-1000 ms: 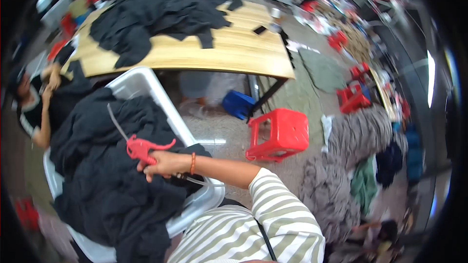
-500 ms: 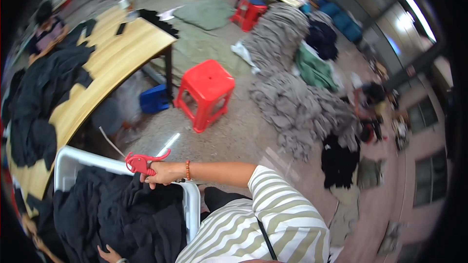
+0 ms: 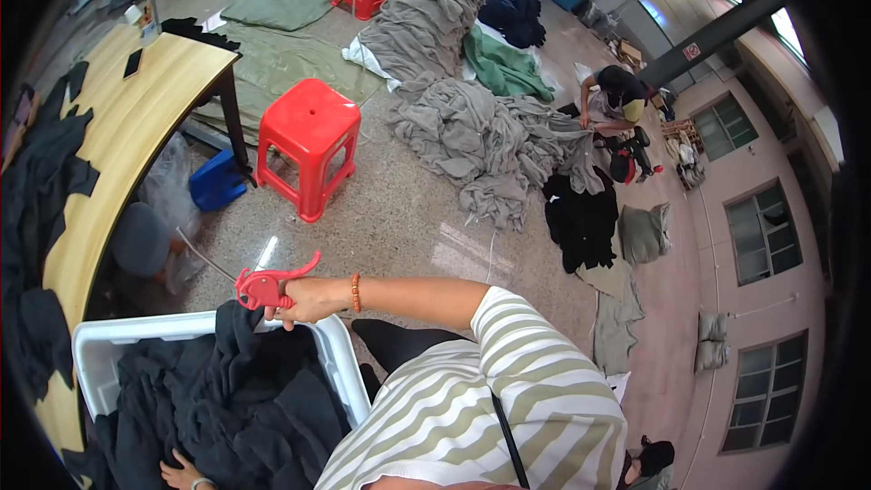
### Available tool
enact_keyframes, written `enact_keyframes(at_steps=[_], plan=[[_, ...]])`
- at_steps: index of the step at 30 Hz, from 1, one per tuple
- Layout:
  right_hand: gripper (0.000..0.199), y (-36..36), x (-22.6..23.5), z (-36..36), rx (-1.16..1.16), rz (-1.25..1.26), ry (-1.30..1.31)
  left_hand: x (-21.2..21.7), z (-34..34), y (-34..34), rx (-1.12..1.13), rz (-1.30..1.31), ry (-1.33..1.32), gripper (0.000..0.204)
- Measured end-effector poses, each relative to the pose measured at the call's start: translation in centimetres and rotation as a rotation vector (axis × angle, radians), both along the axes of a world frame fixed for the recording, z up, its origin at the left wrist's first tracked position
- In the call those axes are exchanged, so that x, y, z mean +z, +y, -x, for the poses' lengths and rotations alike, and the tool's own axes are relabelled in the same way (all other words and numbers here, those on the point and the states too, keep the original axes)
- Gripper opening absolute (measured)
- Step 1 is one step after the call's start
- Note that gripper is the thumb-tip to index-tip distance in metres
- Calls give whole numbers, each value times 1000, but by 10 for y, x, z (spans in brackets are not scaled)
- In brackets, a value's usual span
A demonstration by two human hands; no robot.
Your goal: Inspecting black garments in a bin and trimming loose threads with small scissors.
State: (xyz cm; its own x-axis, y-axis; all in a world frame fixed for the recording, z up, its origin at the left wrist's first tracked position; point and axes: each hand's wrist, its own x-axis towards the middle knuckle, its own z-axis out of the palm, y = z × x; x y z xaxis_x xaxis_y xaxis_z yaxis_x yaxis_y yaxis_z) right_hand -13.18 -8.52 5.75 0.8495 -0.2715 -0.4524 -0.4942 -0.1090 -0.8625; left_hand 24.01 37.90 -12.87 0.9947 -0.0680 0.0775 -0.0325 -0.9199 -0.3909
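Note:
My right hand [image 3: 307,299], with a beaded bracelet at the wrist, grips a red air blow gun [image 3: 261,289] by its handle. The gun's thin nozzle tube points up and left over the tub's rim. Below, a white plastic tub [image 3: 340,358] holds a heap of dark cloth [image 3: 209,399]. One fold of that cloth rises to just under the gun; whether my right fingers also hold it is hidden. My left hand [image 3: 184,475] rests on the heap at the picture's lower edge, fingers apart, partly cut off.
A wooden-topped table [image 3: 136,113] with dark cloth and a phone [image 3: 133,63] runs along the left. Beyond the tub stand a red stool [image 3: 308,113] and a blue dustpan-like piece [image 3: 218,180]. Grey cloth heaps [image 3: 463,127] lie farther off, where a person [image 3: 620,91] bends over.
The view has turned, so table, stool and heaps sit farther left. The dark cloth now stands higher beneath the gun. My right hand still grips the gun.

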Motion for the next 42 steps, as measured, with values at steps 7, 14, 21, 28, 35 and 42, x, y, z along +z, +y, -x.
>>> enact_keyframes(at_steps=[7, 14, 21, 28, 35, 42], plan=[[22, 36, 3, -48, 149, -101, 10, 19, 34, 72, -323, 641, 107, 41], [26, 40, -6, -73, 374, -11, -149, 156, 138, -40, -446, 1097, 223, 27], [35, 115, -35, -119, 777, 132, -211, 187, 315, -89, -261, 1527, 486, 20], [33, 137, -5, -124, 862, 137, 26, 204, 374, -50, -85, 1493, 365, 33], [24, 72, -30, -102, 833, 884, -244, 228, 425, 29, 341, 835, 626, 25], [22, 44, -29, -66, 835, 981, -214, 176, 349, -97, -117, 848, -91, 55]])
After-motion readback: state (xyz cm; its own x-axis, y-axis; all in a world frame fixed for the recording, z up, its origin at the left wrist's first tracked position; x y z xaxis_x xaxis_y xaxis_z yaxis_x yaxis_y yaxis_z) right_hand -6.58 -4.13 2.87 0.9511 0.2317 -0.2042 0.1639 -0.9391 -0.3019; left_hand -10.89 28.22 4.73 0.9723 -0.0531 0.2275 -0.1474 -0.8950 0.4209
